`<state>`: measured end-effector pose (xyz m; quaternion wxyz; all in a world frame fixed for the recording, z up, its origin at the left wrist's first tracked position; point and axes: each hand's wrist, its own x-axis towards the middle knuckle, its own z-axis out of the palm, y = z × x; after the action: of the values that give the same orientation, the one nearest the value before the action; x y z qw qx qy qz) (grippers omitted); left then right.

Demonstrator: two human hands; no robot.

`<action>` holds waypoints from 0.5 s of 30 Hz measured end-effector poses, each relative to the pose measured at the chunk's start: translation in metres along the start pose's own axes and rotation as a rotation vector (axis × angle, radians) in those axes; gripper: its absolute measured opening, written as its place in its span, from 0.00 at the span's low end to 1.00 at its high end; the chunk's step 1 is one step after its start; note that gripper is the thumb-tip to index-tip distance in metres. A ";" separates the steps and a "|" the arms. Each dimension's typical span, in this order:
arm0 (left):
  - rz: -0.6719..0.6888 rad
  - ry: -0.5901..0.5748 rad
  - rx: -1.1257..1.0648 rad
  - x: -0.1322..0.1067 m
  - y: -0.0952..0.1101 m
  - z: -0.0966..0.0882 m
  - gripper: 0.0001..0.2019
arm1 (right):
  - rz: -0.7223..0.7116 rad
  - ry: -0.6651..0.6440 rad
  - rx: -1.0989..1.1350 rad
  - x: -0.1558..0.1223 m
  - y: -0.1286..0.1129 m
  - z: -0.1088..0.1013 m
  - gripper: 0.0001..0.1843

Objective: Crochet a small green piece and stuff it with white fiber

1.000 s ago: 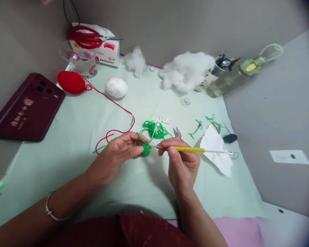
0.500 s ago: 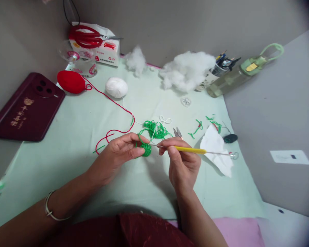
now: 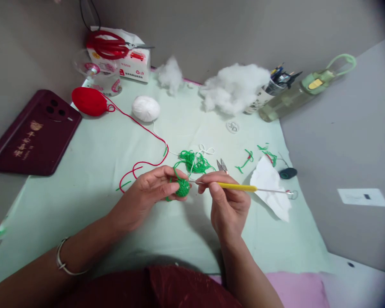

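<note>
Pinched between the thumb and fingers of my left hand (image 3: 150, 188) is a small round green crochet piece (image 3: 182, 188), with green yarn running over the fingers. My right hand (image 3: 229, 201) grips a crochet hook (image 3: 237, 186) by its yellow handle, like a pencil. The hook's thin metal tip points left and meets the upper edge of the piece; whether it is through a stitch I cannot tell. Just beyond my hands lies a loose tangle of green yarn (image 3: 194, 161), crossed by a white strand. Small snips (image 3: 223, 166) show partly behind my right hand.
A red yarn ball (image 3: 89, 102) and a white yarn ball (image 3: 146, 108) sit at the back left, beside a phone (image 3: 35, 132). White stuffing (image 3: 234, 87), a pen cup (image 3: 259, 98) and a bottle (image 3: 288, 98) line the back. A crumpled tissue (image 3: 269, 190) lies right.
The green crochet piece has turned slightly in my left fingers, and more of it shows now. My right hand and the hook stay almost in place.
</note>
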<state>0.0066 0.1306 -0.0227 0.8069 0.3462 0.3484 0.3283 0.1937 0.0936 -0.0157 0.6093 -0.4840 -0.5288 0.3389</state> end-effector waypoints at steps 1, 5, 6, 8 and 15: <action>0.001 -0.016 -0.018 0.000 0.000 0.000 0.10 | -0.006 -0.003 0.016 0.000 0.000 0.000 0.09; 0.018 -0.045 -0.060 -0.001 0.000 0.002 0.09 | -0.017 -0.014 0.052 0.000 0.000 0.001 0.10; 0.020 -0.042 -0.060 0.000 0.000 0.003 0.08 | -0.013 -0.017 0.056 -0.001 0.000 0.001 0.09; 0.023 -0.036 -0.058 0.000 -0.001 0.003 0.08 | -0.001 -0.024 0.066 -0.002 0.000 0.001 0.10; 0.013 -0.020 -0.081 0.003 -0.003 0.002 0.06 | 0.006 -0.052 0.073 -0.003 0.000 0.003 0.10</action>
<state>0.0108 0.1299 -0.0251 0.8215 0.3186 0.3246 0.3440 0.1902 0.0911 -0.0166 0.6115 -0.4542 -0.5303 0.3723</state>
